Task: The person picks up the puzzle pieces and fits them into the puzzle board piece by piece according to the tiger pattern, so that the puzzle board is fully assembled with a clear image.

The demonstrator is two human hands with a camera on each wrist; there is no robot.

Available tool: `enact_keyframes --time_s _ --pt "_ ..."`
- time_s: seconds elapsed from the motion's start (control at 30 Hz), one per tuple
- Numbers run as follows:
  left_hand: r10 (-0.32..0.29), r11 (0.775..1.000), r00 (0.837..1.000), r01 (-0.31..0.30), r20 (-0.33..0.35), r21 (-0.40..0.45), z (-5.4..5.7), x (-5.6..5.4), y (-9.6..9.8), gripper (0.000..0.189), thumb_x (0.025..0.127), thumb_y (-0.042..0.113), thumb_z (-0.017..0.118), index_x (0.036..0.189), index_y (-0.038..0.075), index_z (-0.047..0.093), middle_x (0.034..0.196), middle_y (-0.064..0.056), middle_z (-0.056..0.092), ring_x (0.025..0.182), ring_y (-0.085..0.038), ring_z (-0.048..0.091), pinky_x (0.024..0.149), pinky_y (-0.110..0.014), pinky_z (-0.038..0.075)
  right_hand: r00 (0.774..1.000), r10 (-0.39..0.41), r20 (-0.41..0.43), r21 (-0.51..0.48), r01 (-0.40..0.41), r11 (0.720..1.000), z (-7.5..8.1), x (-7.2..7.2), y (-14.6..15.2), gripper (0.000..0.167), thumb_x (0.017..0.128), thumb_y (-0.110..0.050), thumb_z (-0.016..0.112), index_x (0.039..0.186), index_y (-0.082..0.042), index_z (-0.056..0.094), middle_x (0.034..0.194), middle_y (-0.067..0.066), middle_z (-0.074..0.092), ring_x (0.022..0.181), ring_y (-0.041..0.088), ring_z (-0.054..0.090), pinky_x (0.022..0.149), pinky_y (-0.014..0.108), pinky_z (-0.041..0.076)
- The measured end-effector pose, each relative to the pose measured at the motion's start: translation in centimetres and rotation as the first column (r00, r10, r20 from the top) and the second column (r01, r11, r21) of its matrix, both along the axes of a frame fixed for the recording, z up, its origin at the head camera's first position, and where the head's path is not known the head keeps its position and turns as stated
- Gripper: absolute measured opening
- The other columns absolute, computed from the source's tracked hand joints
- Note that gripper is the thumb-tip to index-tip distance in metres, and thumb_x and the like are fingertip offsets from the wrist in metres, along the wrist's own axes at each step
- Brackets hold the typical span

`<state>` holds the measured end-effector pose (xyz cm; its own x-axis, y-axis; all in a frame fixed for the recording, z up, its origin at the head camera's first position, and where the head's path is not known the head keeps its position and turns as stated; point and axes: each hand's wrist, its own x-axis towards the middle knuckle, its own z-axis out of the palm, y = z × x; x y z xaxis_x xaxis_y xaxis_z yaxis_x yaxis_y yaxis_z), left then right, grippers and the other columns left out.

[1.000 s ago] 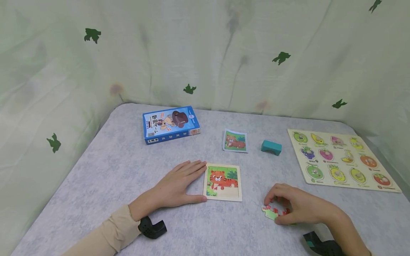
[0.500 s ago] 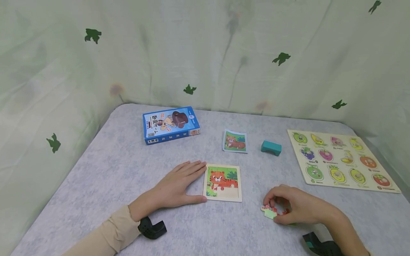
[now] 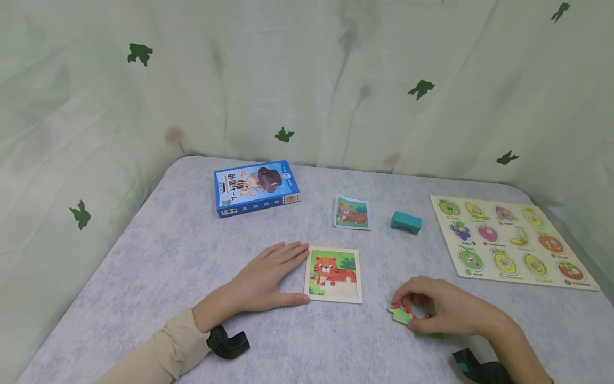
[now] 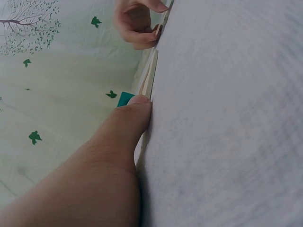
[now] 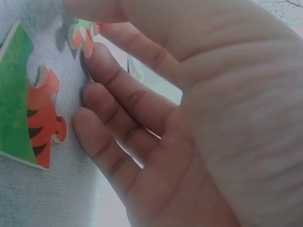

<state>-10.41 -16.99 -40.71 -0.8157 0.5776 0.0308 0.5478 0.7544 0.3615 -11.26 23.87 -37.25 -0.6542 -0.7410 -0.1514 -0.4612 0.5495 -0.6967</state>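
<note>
My left hand (image 3: 268,280) lies flat on the table with fingers straight; fingertips and thumb touch the left edge of a wooden puzzle tray (image 3: 341,292). A tiger picture (image 3: 336,271) fills much of the tray, with bare wood at its lower right. To the right, my right hand (image 3: 448,306) pinches a green and red jigsaw piece (image 3: 401,316) between thumb and fingers, low over the table. A second jigsaw piece (image 5: 40,118), green with orange and black stripes, lies beneath that hand, mostly hidden in the head view.
A tiger picture card (image 3: 352,212) and a teal block (image 3: 406,222) lie beyond the tray. At the back left is a blue game box (image 3: 256,186). A wooden fruit puzzle board (image 3: 515,242) occupies the right side. A patterned curtain (image 3: 316,80) hangs behind the table.
My right hand has shifted slightly left with the jigsaw piece, which now tilts a little; more of the piece beneath shows. My left hand stays put on the tray.
</note>
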Motion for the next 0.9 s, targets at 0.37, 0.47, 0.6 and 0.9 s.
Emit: enact_keyframes --time_s 0.37,0.47,0.6,0.9 --pt "-0.008 1.000 1.000 0.008 0.007 0.009 0.0 -0.2 0.1 0.099 0.090 0.077 0.056 0.164 0.015 0.030 0.170 0.002 0.028 0.159 -0.020 0.021 0.131 -0.046 0.015 0.999 0.028 -0.045 -0.025 -0.029 0.999 0.2 -0.2 -0.2 0.033 0.092 -0.031 0.080 0.122 -0.030 0.067 0.104 -0.012 0.063 0.091 0.007 0.056 0.072 0.022 0.049" --pt "-0.010 1.000 1.000 0.010 0.007 0.006 0.0 -0.2 0.2 0.099 0.090 0.077 0.056 0.164 0.015 0.030 0.170 0.002 0.028 0.159 -0.019 0.021 0.131 -0.046 0.015 0.999 0.026 -0.047 -0.018 -0.027 0.999 0.4 -0.3 -0.4 0.033 0.092 -0.030 0.080 0.122 -0.030 0.067 0.105 -0.012 0.063 0.093 0.007 0.056 0.075 0.022 0.050" --pt "-0.008 1.000 1.000 0.008 0.008 0.004 0.1 -0.2 0.2 0.100 0.090 0.077 0.056 0.164 0.015 0.030 0.170 0.002 0.027 0.159 -0.019 0.021 0.131 -0.046 0.015 0.999 0.020 -0.035 -0.004 -0.020 1.000 0.7 -0.4 -0.8 0.032 0.092 -0.030 0.079 0.122 -0.030 0.067 0.105 -0.012 0.063 0.093 0.008 0.056 0.074 0.022 0.050" --pt "-0.005 1.000 1.000 0.005 0.012 0.004 0.0 -0.1 0.0 0.099 0.091 0.076 0.056 0.164 0.015 0.030 0.170 0.002 0.027 0.159 -0.020 0.021 0.131 -0.047 0.015 0.999 0.035 -0.038 0.024 -0.034 0.999 1.5 -0.9 -1.6 0.031 0.092 -0.027 0.080 0.120 -0.029 0.067 0.106 -0.013 0.064 0.090 0.008 0.057 0.072 0.023 0.051"
